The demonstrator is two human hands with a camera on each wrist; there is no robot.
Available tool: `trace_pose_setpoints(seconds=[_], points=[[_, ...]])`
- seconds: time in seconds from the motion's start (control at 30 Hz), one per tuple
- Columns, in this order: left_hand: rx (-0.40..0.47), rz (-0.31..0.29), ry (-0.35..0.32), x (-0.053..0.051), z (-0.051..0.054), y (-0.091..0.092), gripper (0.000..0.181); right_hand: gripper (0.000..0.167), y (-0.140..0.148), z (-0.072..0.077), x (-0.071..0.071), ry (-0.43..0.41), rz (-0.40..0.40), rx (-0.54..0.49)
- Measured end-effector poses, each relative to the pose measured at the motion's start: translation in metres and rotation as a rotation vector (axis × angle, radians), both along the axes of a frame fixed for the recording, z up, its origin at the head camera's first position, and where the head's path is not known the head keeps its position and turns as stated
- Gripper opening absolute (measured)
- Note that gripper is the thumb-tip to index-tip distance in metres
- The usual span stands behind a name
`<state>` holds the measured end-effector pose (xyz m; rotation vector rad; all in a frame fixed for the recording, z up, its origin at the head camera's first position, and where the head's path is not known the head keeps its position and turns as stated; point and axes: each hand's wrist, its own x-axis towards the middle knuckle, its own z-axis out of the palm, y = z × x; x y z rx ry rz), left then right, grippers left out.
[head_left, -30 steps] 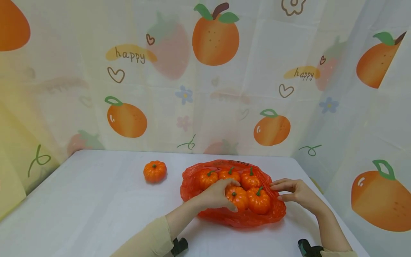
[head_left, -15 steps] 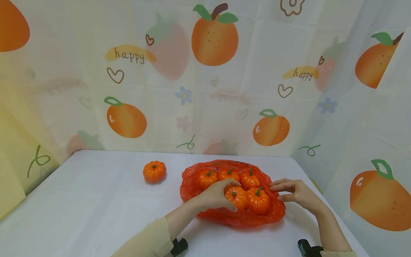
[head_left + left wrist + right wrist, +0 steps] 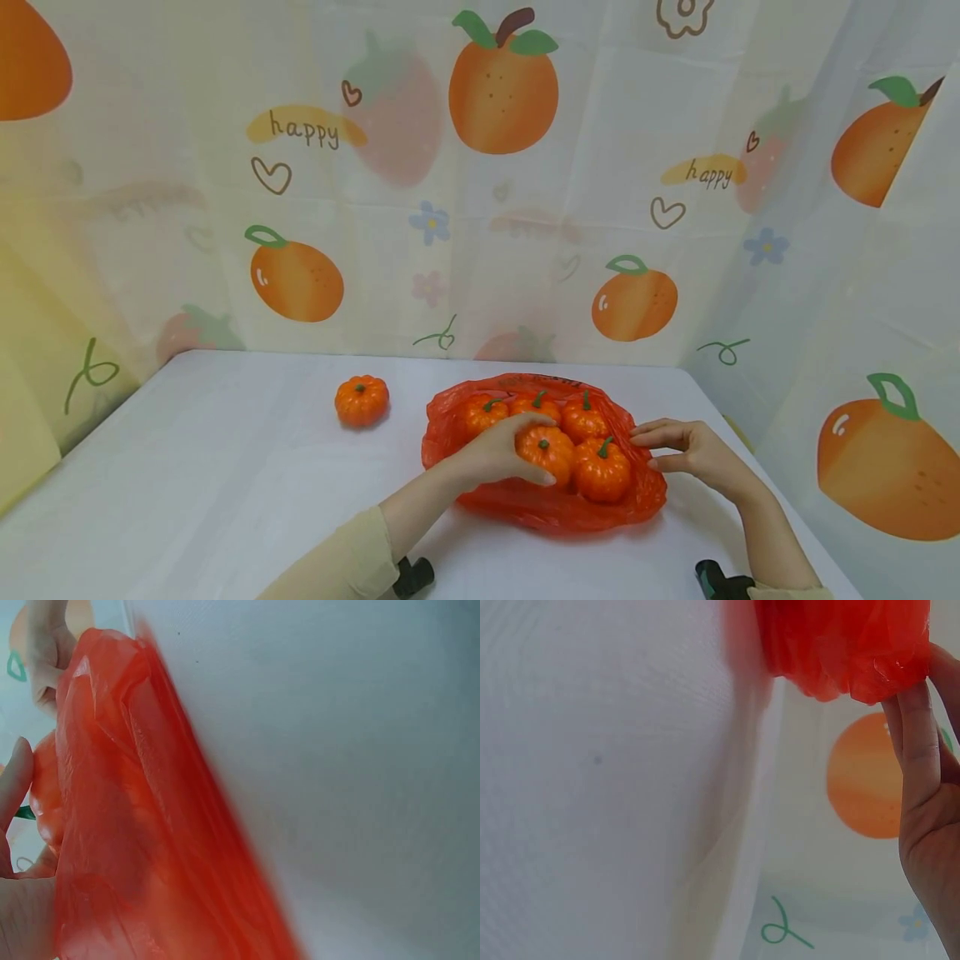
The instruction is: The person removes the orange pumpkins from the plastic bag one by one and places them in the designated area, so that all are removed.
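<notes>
A red plastic bag point(image 3: 517, 510) lies spread open with several small orange pumpkins in it. My left hand point(image 3: 491, 454) reaches over its left side and grips the front-left pumpkin point(image 3: 546, 454), thumb at the front and fingers at the back. Beside that one sits another pumpkin point(image 3: 602, 471) with a green stem. At the bag's right edge, my right hand point(image 3: 701, 457) holds the plastic between fingers and thumb. The left wrist view shows the gripped pumpkin point(image 3: 46, 791) partly behind the red plastic. In the right wrist view, fingertips meet the bag point(image 3: 847, 645).
One more pumpkin point(image 3: 362, 402) stands alone on the white table point(image 3: 225, 483), left of the bag. A fruit-printed curtain point(image 3: 510, 250) hangs behind the table and along its sides. Dark camera mounts point(image 3: 414, 575) sit at both wrists.
My left hand has shifted slightly left and up with the gripped pumpkin, which now stands a little apart from its right neighbour. The right hand stays in place at the bag's edge.
</notes>
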<state>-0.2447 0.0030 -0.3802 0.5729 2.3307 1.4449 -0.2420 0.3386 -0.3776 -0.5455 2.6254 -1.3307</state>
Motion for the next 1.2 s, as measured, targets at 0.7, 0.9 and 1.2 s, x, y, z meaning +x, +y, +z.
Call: trace_pose_setpoints(seconds=[0.7, 0.9, 1.2], points=[[0.069, 0.059, 0.035, -0.011, 0.019, -0.031, 0.07, 0.031, 0.001, -0.001, 0.0, 0.0, 0.004, -0.015], [0.099, 0.111, -0.024, -0.015, 0.024, -0.044, 0.07, 0.031, 0.001, 0.0, 0.001, -0.008, -0.007, -0.012], [0.146, 0.185, 0.026, -0.019, 0.032, -0.067, 0.07, 0.031, 0.001, 0.0, 0.001, 0.005, 0.001, -0.012]])
